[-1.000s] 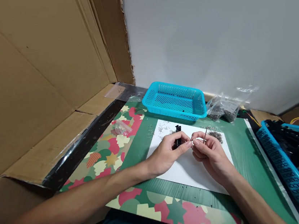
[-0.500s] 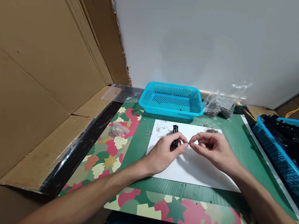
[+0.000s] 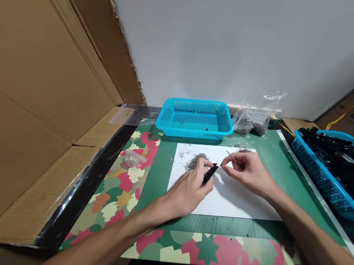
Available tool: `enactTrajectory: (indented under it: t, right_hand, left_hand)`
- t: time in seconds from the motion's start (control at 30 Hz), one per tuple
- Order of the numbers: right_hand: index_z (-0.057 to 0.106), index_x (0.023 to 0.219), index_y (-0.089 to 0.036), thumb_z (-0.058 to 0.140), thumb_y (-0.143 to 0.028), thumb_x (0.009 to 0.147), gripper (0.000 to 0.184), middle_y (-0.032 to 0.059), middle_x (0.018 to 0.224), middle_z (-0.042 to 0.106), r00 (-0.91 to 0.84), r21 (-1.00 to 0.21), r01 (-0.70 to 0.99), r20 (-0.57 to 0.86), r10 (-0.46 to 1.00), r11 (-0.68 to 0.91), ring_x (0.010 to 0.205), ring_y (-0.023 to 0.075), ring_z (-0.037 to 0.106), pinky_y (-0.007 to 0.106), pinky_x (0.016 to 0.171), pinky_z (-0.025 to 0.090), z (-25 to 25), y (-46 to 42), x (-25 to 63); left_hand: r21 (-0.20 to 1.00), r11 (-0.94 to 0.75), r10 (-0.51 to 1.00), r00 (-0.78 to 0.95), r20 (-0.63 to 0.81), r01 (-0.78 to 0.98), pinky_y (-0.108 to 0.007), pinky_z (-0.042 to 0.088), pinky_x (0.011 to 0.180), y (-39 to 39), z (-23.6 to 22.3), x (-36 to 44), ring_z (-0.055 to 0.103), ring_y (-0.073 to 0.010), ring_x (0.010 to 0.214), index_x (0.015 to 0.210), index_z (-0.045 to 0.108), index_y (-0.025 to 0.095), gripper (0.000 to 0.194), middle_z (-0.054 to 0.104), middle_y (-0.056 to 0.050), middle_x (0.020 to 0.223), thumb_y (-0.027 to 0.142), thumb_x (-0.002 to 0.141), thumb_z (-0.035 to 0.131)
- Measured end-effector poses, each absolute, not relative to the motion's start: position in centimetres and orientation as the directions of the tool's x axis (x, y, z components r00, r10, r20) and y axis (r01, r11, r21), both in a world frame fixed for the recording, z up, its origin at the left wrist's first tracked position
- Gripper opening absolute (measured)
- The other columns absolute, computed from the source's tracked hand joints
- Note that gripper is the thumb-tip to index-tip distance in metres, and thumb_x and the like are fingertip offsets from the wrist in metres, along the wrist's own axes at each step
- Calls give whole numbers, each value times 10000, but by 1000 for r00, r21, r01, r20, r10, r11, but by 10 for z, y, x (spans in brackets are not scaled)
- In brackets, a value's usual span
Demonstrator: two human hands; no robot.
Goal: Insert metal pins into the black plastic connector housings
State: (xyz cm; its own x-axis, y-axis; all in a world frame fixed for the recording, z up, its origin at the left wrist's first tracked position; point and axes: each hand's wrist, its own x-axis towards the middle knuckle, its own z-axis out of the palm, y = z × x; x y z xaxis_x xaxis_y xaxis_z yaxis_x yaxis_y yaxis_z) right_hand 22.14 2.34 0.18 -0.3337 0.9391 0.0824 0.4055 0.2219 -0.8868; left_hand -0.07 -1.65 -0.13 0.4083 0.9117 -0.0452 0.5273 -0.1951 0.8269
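In the head view my left hand [image 3: 191, 188] is closed around a slim black plastic part [image 3: 210, 174], which tilts up to the right over the white sheet. My right hand [image 3: 248, 169] is just to its right, thumb and forefinger pinched near the part's upper end. From that hand a thin metal rod [image 3: 229, 155] sticks out to the upper left. Whether a tiny piece also sits in the fingertips is too small to tell. A pile of small metal pieces [image 3: 196, 160] lies behind my left hand on the white paper [image 3: 235, 204].
A blue basket [image 3: 193, 133] stands at the back, nearly bare inside. Clear bags of small metal pieces [image 3: 251, 123] are beside it. At right, another blue basket [image 3: 326, 178] holds many black parts. A cardboard wall [image 3: 40, 90] rises at left; a small plastic bag [image 3: 134, 159] lies on the patterned mat.
The black part has turned from upright to tilted right, its end now near my right fingertips. My hands' fingertips, touching before, are apart. The whole view has shifted slightly.
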Motion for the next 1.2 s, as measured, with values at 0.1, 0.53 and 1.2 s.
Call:
enactTrajectory:
  t: [0.1, 0.53, 1.2]
  right_hand:
    - [766, 781, -151, 688, -294, 801, 164, -80, 511, 340, -334, -884, 433, 26, 942, 178, 504, 88, 274, 271, 498, 200, -4, 25, 219]
    - [682, 650, -158, 640, -266, 695, 125, -74, 480, 390, -261, -860, 499, -28, 965, 110, 508, 91, 314, 256, 500, 235, -13, 21, 209]
    - [681, 637, -165, 625, -224, 727, 121, -36, 513, 507, -222, -695, 686, 81, 972, 215, 509, 109, 421, 264, 523, 305, -1, 10, 202]
  left_hand:
    - [788, -227, 913, 407, -33, 572, -390, 481, 772, -17, -5, 1, 691, -287, 926, 1252, 456, 227, 273, 695, -113, 1063, 349, 1010, 489]
    - [604, -338, 900, 435, -18, 722, -367, 474, 685, -22, -7, 8, 722, -304, 883, 1178, 479, 207, 210, 720, -127, 983, 362, 1044, 438]
    - [448, -399, 900, 436, 22, 800, -322, 415, 599, -24, -7, 13, 699, -240, 704, 1146, 420, 215, 158, 687, -29, 837, 348, 1074, 376]
